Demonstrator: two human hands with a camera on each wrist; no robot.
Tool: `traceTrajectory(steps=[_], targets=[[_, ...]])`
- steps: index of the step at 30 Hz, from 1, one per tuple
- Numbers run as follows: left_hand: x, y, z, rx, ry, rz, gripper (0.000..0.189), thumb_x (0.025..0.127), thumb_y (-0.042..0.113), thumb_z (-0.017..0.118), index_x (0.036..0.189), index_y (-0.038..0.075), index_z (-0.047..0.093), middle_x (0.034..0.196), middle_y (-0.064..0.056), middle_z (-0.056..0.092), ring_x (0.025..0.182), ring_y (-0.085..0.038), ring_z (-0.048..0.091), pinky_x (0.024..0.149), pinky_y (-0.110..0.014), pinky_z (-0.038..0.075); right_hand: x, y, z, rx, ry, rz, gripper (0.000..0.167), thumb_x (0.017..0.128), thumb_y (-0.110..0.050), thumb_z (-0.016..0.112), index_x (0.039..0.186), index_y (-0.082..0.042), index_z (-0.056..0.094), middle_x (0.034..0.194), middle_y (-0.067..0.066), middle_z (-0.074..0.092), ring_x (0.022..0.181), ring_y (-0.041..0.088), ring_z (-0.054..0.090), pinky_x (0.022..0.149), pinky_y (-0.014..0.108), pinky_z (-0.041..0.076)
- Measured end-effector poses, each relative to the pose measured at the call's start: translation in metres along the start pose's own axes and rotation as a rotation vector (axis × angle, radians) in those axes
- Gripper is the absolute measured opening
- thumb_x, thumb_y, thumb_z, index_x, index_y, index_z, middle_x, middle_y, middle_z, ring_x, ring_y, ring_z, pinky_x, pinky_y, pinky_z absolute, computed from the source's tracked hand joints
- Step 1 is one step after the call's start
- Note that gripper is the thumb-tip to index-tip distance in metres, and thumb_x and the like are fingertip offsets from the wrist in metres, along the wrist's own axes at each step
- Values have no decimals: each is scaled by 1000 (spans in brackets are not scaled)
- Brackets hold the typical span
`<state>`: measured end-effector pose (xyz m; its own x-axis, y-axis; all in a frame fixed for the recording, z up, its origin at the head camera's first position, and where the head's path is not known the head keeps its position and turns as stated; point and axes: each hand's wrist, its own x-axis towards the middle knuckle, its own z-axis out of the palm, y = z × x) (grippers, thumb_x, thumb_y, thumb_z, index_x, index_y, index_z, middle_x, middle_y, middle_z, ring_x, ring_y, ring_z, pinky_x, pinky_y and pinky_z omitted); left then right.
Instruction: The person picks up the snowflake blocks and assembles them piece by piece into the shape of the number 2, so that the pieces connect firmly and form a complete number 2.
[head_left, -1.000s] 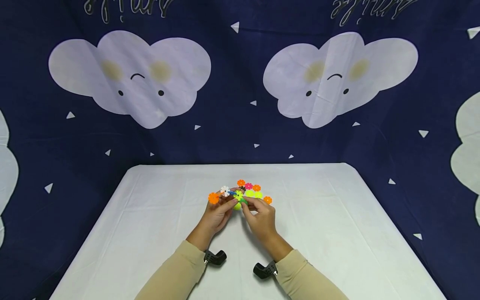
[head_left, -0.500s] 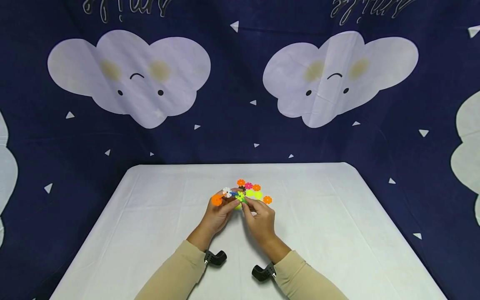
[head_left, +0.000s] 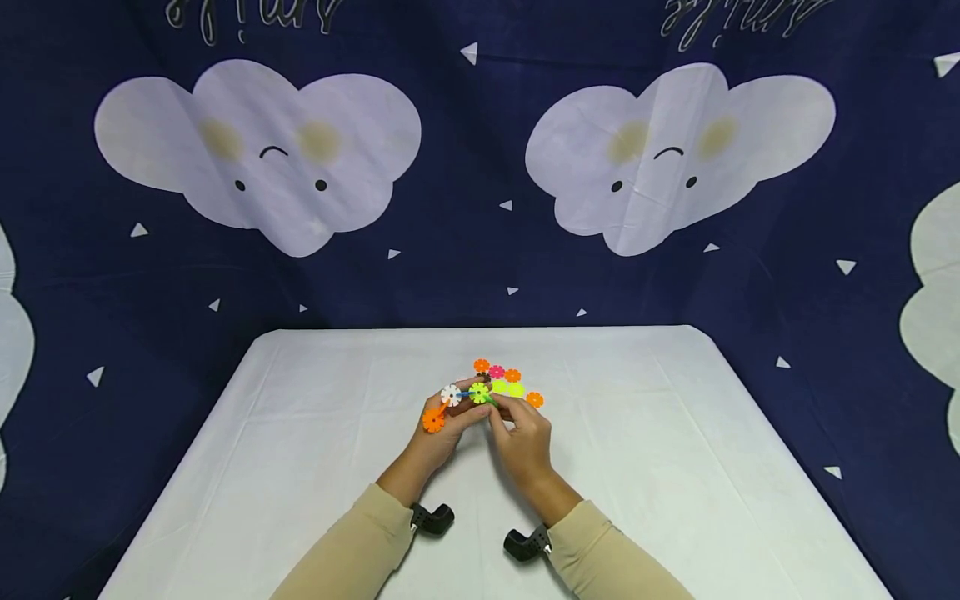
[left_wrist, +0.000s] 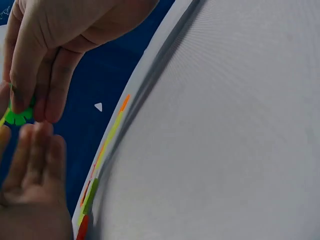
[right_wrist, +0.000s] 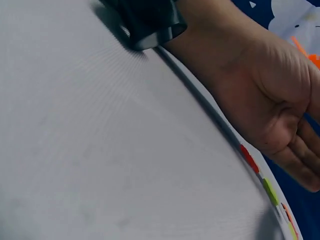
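Note:
In the head view, a joined chain of flower-shaped plastic discs lies across my left hand [head_left: 438,437]. Its orange disc [head_left: 433,420] hangs lowest, beside a white disc [head_left: 451,395]. A blue piece links that to a yellow-green disc [head_left: 479,392], which my left thumb and forefinger hold. My right hand [head_left: 523,435] pinches a green disc [left_wrist: 19,118] against the yellow-green one; fingers partly hide where they meet. The left wrist view shows my right hand [left_wrist: 60,25] above and my left hand's straighter lower fingers [left_wrist: 37,155]. My left palm [right_wrist: 270,95] appears in the right wrist view.
Loose discs lie on the white-covered table [head_left: 637,467] just beyond my hands: an orange disc [head_left: 535,400], a yellow disc [head_left: 516,389], a pink disc [head_left: 497,372] and several others. A dark blue cloud-print cloth [head_left: 465,167] hangs behind the table.
The chain has turned in my left hand: its orange and white discs have swung down and slightly right. The yellow-green disc now faces up more. My right hand stays nearly in place, pinching the green disc.

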<state>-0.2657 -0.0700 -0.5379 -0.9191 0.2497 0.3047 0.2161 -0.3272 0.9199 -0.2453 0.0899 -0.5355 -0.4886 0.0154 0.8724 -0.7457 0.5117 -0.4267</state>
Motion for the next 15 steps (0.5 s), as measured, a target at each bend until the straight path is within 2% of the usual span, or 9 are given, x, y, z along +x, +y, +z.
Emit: traceTrajectory(steps=[3,6,9,12,15], targets=[[-1,-1,1,139,33,-16,39,95,9,81,129,-3,69,120,-21,72,106,-25,71,91,-33,58,-2,1,1,-12,3,4,20,82,13,81,100,5,76,90,12,76,72,23,76,67,29,62],[-1,-2,3,139,88,-39,30,92,10,84,117,-1,73,105,-12,76,96,-23,71,83,-31,59,-4,2,3,-19,15,-3,20,81,13,79,99,4,76,90,11,76,72,23,76,66,29,62],[0,-4,7,2,138,-79,20,91,0,81,110,2,74,100,-8,75,94,-21,70,82,-31,57,-5,2,5,-27,33,-9,18,82,12,78,97,2,76,90,11,76,72,22,76,67,30,62],[2,-6,12,-154,155,-154,16,93,-7,74,103,6,74,99,-7,74,95,-20,69,88,-32,56,-6,2,7,-43,50,-15,14,83,9,77,94,0,76,89,10,76,74,22,75,67,33,63],[2,-6,14,-209,167,-229,12,95,-6,72,95,6,74,97,-6,73,95,-19,69,90,-31,56,-6,3,7,-66,57,-24,12,82,7,77,92,-1,76,87,8,76,74,22,74,67,36,62]])
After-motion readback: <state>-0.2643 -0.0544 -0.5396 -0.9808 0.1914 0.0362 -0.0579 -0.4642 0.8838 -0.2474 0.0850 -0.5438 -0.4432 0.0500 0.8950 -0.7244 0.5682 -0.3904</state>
